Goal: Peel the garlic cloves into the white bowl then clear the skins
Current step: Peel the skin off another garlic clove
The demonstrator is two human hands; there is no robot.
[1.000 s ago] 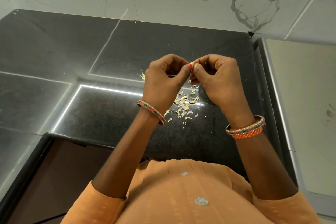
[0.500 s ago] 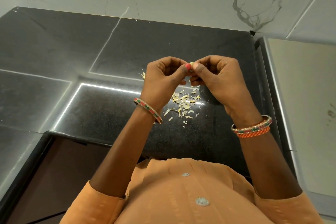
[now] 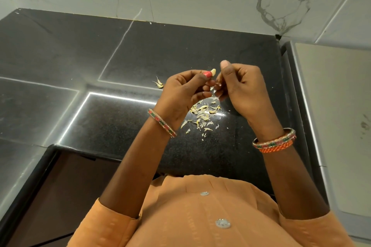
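Her left hand (image 3: 181, 91) pinches a garlic clove (image 3: 213, 71) at its fingertips, the right hand (image 3: 241, 88) beside it pinching a skin strip (image 3: 218, 80) above the desk (image 3: 120, 126).

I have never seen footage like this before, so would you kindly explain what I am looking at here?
There is no machine here: a person wears a camera on the head, looking down at their own two hands over a dark stone counter. The left hand pinches a pale garlic clove at its fingertips. The right hand has curled fingers and seems to pinch a thin scrap of skin just pulled off. Below the hands, a scatter of peeled skins lies on the counter, with one more piece a little apart. No white bowl is in view.
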